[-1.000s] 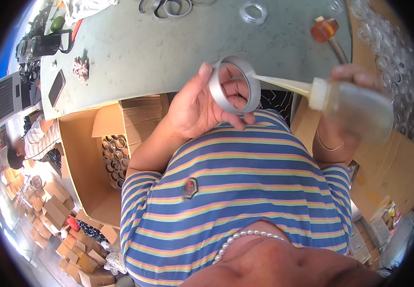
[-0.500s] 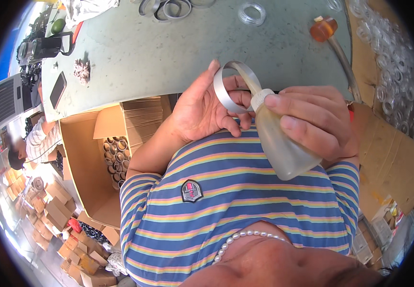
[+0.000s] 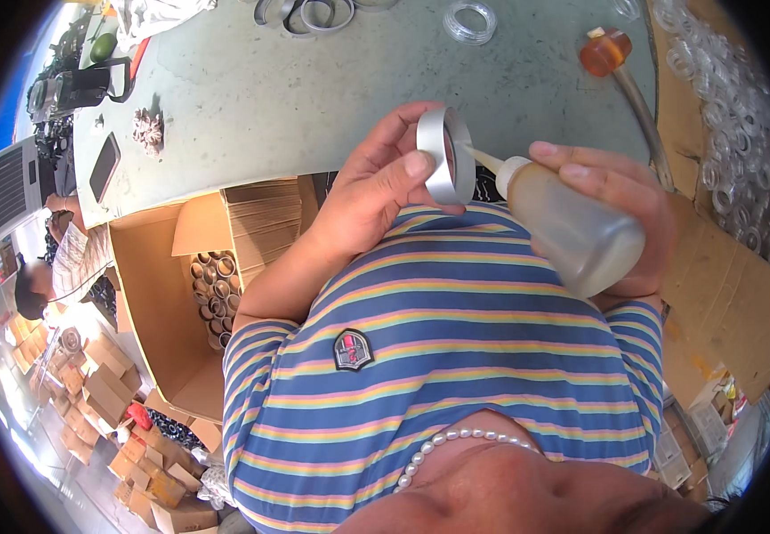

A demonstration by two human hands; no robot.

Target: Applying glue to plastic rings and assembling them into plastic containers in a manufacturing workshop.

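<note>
A silvery metal ring [image 3: 441, 158] is upright in my left hand [image 3: 373, 182], thumb on its outer wall and the other fingers behind it. My right hand [image 3: 620, 200] is wrapped round a translucent squeeze bottle [image 3: 572, 230] with a white cap and a thin nozzle. The bottle tilts up to the left, and its nozzle tip lies at the right-hand rim of the ring; whether it touches, I cannot tell. Both hands are in front of my striped shirt, by the near edge of the green table [image 3: 296, 116].
At the table's far side lie loose metal rings [image 3: 327, 14] and clear plastic rings [image 3: 470, 22]. A mallet with an orange head [image 3: 604, 53] rests at the right. Below left, a cardboard box [image 3: 158, 311] holds many small rings [image 3: 216, 298]. A person [image 3: 78, 262] sits farther left.
My left hand has turned the ring and moved its thumb onto the outer wall. The bottle has drawn back to the right, its nozzle coming out of the ring's opening to the rim.
</note>
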